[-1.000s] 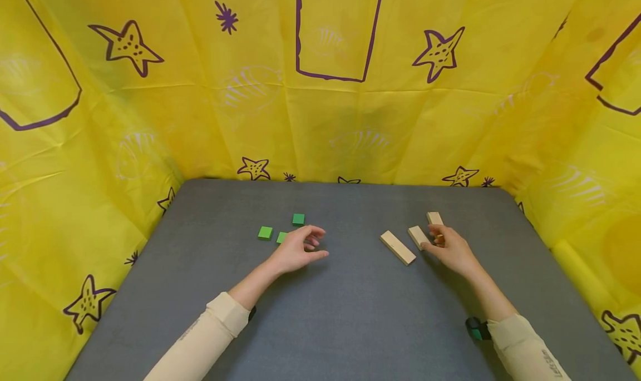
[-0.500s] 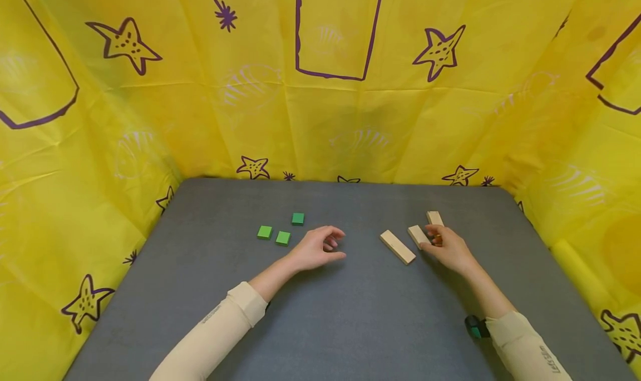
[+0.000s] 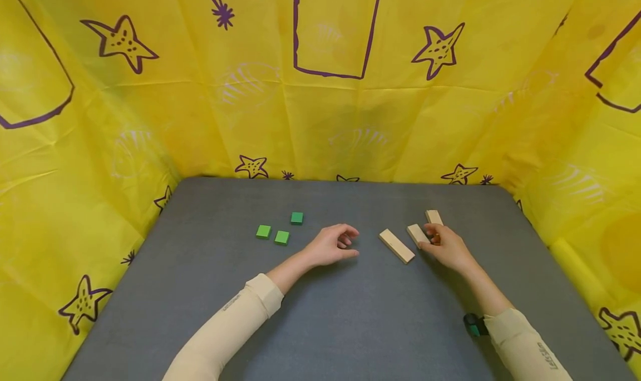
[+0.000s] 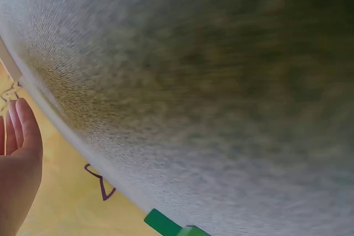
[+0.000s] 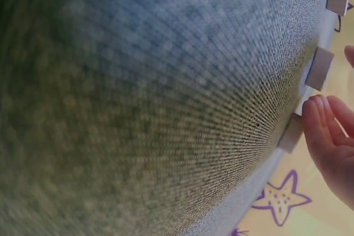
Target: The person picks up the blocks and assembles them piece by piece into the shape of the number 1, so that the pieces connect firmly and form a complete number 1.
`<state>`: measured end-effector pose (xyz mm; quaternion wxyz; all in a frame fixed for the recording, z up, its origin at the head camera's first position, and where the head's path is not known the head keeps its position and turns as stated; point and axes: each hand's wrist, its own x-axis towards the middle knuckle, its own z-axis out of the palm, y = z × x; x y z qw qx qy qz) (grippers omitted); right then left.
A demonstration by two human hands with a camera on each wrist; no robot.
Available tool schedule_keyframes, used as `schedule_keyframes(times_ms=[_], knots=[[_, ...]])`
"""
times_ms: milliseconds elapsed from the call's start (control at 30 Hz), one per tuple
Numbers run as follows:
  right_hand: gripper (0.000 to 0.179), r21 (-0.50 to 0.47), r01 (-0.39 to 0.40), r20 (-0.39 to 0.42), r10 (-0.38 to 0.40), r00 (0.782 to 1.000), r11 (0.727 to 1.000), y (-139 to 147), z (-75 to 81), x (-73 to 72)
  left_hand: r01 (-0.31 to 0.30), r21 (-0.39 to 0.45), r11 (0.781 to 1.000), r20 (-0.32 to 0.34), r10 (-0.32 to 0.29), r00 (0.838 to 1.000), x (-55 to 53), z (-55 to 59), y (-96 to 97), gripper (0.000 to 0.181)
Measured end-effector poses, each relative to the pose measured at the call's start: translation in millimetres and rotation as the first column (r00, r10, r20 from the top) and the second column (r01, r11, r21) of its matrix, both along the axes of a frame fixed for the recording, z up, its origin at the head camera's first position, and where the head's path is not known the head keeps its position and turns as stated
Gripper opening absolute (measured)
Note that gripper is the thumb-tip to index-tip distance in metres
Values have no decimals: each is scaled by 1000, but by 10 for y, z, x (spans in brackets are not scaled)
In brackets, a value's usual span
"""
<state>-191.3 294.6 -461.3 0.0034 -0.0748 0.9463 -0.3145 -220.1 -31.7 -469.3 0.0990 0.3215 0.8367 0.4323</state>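
My left hand hovers over the middle of the table, its fingers loosely bent with nothing between them. Left of it lie three small square green blocks: a dark one at the back and two lighter ones nearer. My right hand is beside three pale wooden blocks, its fingers relaxed and holding nothing. The longest-looking wooden block lies nearest my left hand. The middle wooden block and the far wooden block are partly covered by the right hand; the right wrist view shows a gap between its thumb and fingers.
The grey tabletop runs back to a yellow cloth wall printed with starfish, which also closes off both sides. A dark band sits at the right wrist by the rolled sleeve.
My left hand has moved right, away from the green blocks, uncovering the nearest one. The right hand has stayed nearly still beside the wooden blocks.
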Motion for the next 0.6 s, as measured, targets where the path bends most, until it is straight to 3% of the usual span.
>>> schedule_keyframes(times_ms=[600], knots=[[49,0,1,-15,-1,1000,1000,-17,-1,4,32,-102,994,-14,-34,999,-219,-63,355,42]])
